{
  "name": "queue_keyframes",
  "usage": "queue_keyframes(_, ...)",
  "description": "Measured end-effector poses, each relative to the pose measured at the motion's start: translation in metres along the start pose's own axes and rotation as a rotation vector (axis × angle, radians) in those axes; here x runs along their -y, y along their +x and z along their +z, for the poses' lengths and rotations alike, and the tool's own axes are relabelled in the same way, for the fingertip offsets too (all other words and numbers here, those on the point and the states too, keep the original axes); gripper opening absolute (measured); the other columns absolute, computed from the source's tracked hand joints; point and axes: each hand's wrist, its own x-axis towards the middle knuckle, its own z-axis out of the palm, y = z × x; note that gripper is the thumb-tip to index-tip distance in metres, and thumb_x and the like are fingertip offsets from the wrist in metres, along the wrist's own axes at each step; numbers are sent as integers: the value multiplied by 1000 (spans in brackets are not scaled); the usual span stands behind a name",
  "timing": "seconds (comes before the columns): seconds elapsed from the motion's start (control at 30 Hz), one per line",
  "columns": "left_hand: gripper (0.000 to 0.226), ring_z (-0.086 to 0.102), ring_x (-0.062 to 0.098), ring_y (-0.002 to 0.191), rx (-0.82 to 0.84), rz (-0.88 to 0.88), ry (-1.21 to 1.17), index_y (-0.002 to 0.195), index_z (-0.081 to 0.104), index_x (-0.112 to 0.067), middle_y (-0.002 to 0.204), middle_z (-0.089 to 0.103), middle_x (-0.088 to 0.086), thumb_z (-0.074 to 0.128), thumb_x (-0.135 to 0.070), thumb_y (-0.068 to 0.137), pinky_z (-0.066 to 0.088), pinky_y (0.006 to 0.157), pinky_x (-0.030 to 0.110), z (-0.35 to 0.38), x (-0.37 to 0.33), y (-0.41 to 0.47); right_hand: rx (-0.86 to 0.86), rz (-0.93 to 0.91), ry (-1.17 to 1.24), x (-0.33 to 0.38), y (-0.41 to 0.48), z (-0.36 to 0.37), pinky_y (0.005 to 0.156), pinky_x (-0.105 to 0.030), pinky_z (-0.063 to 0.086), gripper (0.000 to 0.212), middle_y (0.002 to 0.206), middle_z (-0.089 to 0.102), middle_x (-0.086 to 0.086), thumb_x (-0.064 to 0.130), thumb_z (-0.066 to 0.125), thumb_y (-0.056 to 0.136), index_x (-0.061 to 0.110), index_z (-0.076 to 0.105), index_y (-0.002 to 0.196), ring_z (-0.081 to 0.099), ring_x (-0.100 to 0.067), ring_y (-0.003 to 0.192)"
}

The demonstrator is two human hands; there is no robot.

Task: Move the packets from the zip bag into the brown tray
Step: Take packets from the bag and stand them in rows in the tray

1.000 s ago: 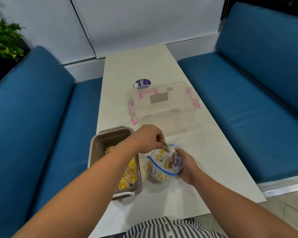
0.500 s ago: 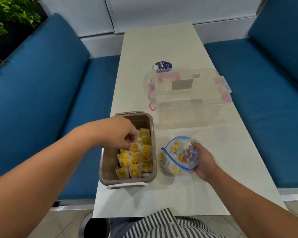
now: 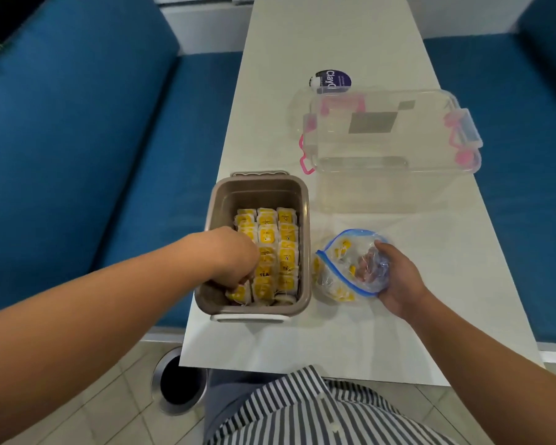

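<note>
1. Left hand (image 3: 235, 261): fingers curled down into the brown tray (image 3: 305, 239), touching the packets (image 3: 286, 239) at its 7 o'clock corner; whether one is pinched cannot be told.
2. Right hand (image 3: 395, 281): fingers wrapped round the zip bag (image 3: 341, 268), at the tray's 3 o'clock, more packets inside.
3. Clear box (image 3: 389, 149): at the tray's 1 o'clock.

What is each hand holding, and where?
The right hand grips the clear blue-zipped bag by its right side. The left hand seems to pinch the top edge of a yellow packet inside the brown plastic tray.
</note>
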Motion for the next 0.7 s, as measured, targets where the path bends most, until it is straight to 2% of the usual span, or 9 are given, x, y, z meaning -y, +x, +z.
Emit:
queue_keyframes(0.1,10,65,23,85,-49,-40,75,90,70,-21,90,69,-1,64,-28,86,55,83,41,6,-4,7,4,10,-6,1,-1,0,72,-36,55,14,73,69,1,23,54,103,16,65,97,70,-14,63)
queue_keyframes(0.2,6,63,22,90,-37,-41,103,87,65,-22,93,67,-2,62,-26,89,51,89,40,8,-7,10,9,14,-11,1,-1,0,71,-36,56,12,77,69,0,24,57,101,17,65,101,71,-14,67)
queue_keyframes(0.37,11,61,22,96,-53,-40,141,96,68,-23,100,67,-1,59,-26,92,48,92,41,9,-12,10,-8,17,-39,1,-1,0,72,-35,60,26,93,70,-5,27,59,100,15,65,122,70,-21,82)
queue_keyframes(0.53,14,61,22,93,-26,-26,90,92,66,-24,96,67,-1,65,-38,90,49,91,41,3,-12,0,1,16,-67,2,-5,4,65,-33,61,25,90,76,-5,25,57,102,12,67,122,75,-20,78)
queue_keyframes(0.6,20,62,21,88,-8,-23,37,87,65,-25,90,66,-2,65,-45,88,52,88,41,-7,-9,-8,1,-3,-100,1,-7,4,69,-35,62,29,102,77,-10,24,59,101,9,67,124,76,-25,87)
queue_keyframes(0.67,27,63,18,84,-24,-30,-70,94,72,-23,88,68,-5,63,-48,89,55,81,36,-21,-2,-18,-12,-22,-138,0,-9,2,75,-38,61,28,109,76,-14,24,63,99,7,68,121,75,-29,93)
queue_keyframes(0.7,28,63,16,84,-52,-33,-137,100,74,-25,89,69,-7,61,-48,90,54,78,33,-31,1,-23,-9,-35,-153,0,-11,1,77,-39,59,25,106,73,-15,23,66,97,5,68,115,72,-30,90)
